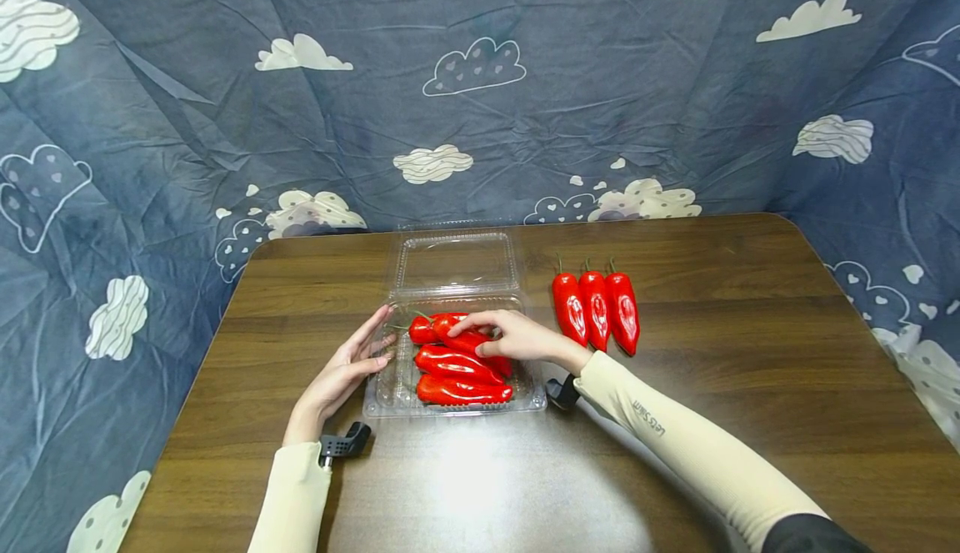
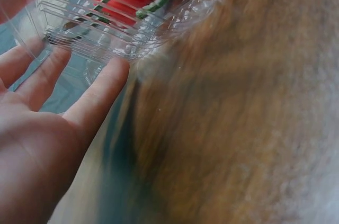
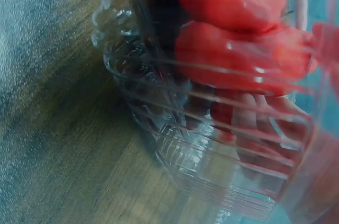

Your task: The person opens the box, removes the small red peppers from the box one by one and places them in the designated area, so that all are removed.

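A clear plastic clamshell box sits on the table with its lid folded back. Several glossy red peppers with green stems lie in it, among them a front pepper and a middle pepper. My right hand reaches over the right wall and grips the red pepper near the back between thumb and fingers. Another pepper shows partly behind that one. At the box's left side my left hand rests its extended fingers against the wall; the left wrist view shows fingertips at the ribbed plastic.
Three more red peppers lie side by side on the brown wooden table, right of the box, stems toward the back. A dark cloth with white clouds hangs behind the table's rear edge.
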Available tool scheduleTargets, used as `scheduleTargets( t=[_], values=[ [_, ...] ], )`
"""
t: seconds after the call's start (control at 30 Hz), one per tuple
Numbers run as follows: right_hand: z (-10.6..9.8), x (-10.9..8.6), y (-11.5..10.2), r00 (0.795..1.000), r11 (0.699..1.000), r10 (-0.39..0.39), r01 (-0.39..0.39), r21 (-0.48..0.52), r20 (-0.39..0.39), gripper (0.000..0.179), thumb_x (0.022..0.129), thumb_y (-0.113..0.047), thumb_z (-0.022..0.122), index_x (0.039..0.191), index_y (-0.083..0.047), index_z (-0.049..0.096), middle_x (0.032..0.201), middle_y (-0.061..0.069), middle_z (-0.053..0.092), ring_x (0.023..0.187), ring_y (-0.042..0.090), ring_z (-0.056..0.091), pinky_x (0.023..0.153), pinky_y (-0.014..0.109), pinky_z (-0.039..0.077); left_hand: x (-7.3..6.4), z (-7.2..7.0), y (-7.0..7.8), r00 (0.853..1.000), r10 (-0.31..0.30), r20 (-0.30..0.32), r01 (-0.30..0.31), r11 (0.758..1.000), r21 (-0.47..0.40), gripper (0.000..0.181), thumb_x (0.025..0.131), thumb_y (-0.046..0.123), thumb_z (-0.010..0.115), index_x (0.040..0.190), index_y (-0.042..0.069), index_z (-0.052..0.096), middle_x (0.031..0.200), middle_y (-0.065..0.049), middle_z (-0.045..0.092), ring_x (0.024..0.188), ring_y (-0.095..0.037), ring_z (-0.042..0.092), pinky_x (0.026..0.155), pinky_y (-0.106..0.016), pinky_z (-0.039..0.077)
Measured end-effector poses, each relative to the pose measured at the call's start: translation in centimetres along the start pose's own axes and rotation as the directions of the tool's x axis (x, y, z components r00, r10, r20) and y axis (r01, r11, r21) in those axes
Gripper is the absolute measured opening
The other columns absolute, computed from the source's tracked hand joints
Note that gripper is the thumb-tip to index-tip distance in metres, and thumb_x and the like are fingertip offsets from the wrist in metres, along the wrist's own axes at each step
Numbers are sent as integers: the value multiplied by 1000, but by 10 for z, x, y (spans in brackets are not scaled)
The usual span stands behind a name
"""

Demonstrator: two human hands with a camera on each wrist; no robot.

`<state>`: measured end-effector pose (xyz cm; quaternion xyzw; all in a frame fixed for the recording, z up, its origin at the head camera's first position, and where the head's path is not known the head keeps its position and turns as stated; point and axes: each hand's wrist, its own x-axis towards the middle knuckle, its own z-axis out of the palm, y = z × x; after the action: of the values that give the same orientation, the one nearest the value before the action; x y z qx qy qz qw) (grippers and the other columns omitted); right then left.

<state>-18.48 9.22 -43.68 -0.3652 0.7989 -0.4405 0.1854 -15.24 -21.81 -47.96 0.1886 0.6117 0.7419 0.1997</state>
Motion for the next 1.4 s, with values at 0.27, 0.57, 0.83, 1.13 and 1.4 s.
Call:
scheduleTargets(
  t=[0.27,0.57,0.83,1.13,1.4],
  values=[
    [1,-1,1,1000,1000,13,-13,12,-22,36,84,5,62,117,-8,66,125,9,60,109,23,59,95,40,46,0,0,-1,1000,-5,5,5,1000,10,74,92,-11,45,154,7,9,159,-13,3,138,-47,14,107,-34,34],
    [0,-2,2,998,996,41,-37,83,-46,46,80,13,53,119,-7,65,125,9,59,101,27,61,90,41,49,0,-2,-3,1000,-4,2,4,1000,10,74,92,-12,45,154,8,10,160,-12,3,137,-47,15,106,-32,35],
    [-2,-1,6,1000,995,0,3,102,-30,47,81,12,50,122,-5,63,124,8,61,105,24,60,93,41,48,0,-2,-3,1000,-1,4,1,1000,8,74,92,-11,45,154,7,10,159,-13,3,137,-47,15,106,-32,35],
    [-4,-2,6,998,988,-30,38,148,-56,46,82,10,49,126,-3,60,124,12,61,109,24,58,95,42,46,1,-2,-4,1000,-4,7,4,1000,0,74,91,-14,42,154,7,10,159,-13,4,137,-48,14,106,-33,35],
    [-5,-4,4,994,980,-19,40,197,-103,43,86,7,51,127,0,58,129,16,57,113,29,57,94,41,46,1,-1,-2,1000,-7,6,7,1000,-1,74,91,-13,45,154,6,10,159,-12,3,137,-47,14,106,-33,35]
  ],
)
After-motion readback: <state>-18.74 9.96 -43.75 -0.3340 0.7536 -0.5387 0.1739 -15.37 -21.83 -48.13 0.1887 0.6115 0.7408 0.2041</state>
